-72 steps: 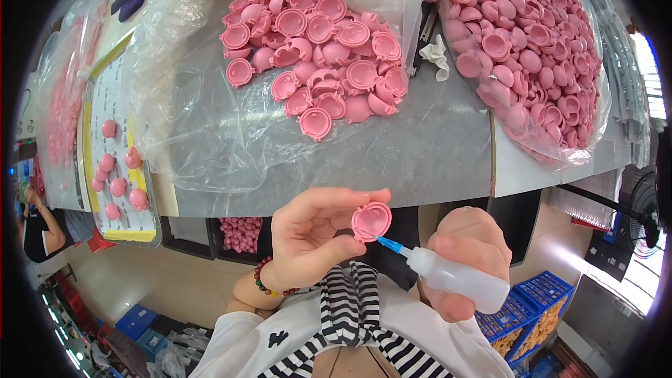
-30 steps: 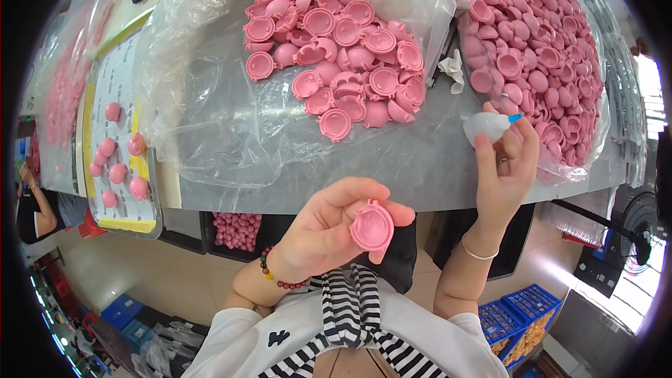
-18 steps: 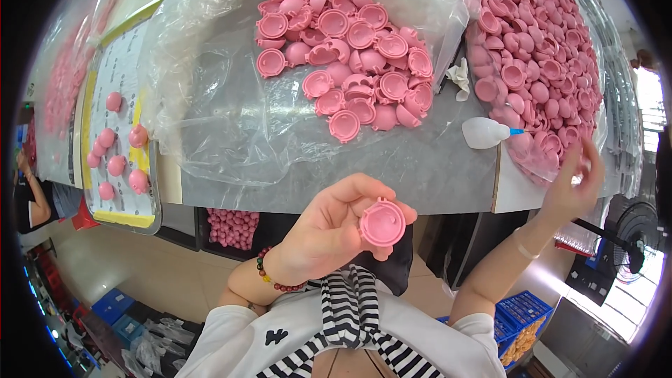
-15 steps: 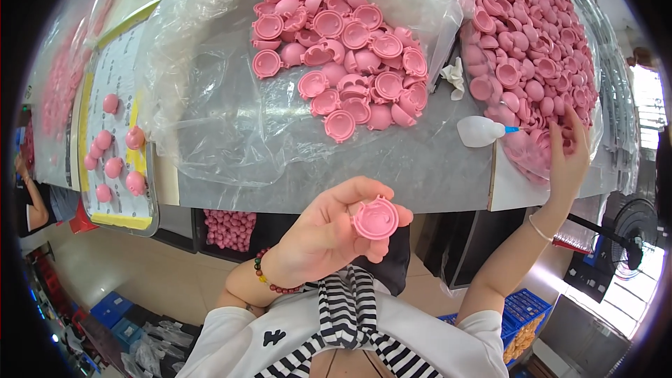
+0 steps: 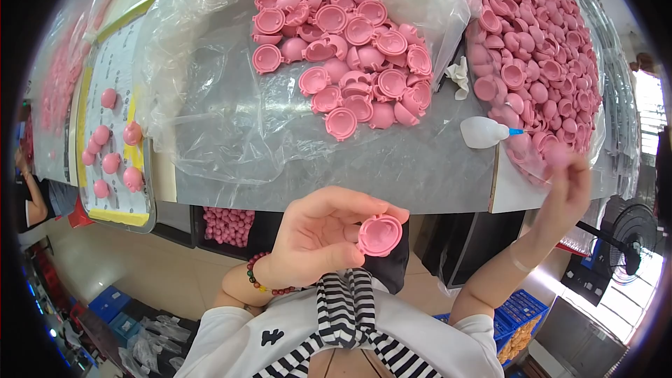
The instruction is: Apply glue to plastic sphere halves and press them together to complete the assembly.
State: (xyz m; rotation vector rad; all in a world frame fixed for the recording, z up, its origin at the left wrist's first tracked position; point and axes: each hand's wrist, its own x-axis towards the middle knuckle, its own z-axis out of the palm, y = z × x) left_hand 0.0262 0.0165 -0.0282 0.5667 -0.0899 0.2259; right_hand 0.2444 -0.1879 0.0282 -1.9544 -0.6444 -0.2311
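The left hand [image 5: 318,238] sits close to the chest, palm turned up, fingers curled and thumb pressed in — its grip closed on a small pink piece. The right arm stretches out and up to the right, the right hand [image 5: 565,185] raised, blurred — fingertips pinched together.

Only one view is showing the scene: a wide fisheye camera sitting on the person's head and looking steeply down and forward. It is looking over the striped collar at the lower edge, so the left hand [image 5: 318,238] is appearing very near and large, just under the lens. The grey table [image 5: 420,168] is lying a little further ahead and is filling the middle and the top. Straight table edges are bending near the dark round rim. The floor is showing far below, at the lower left.
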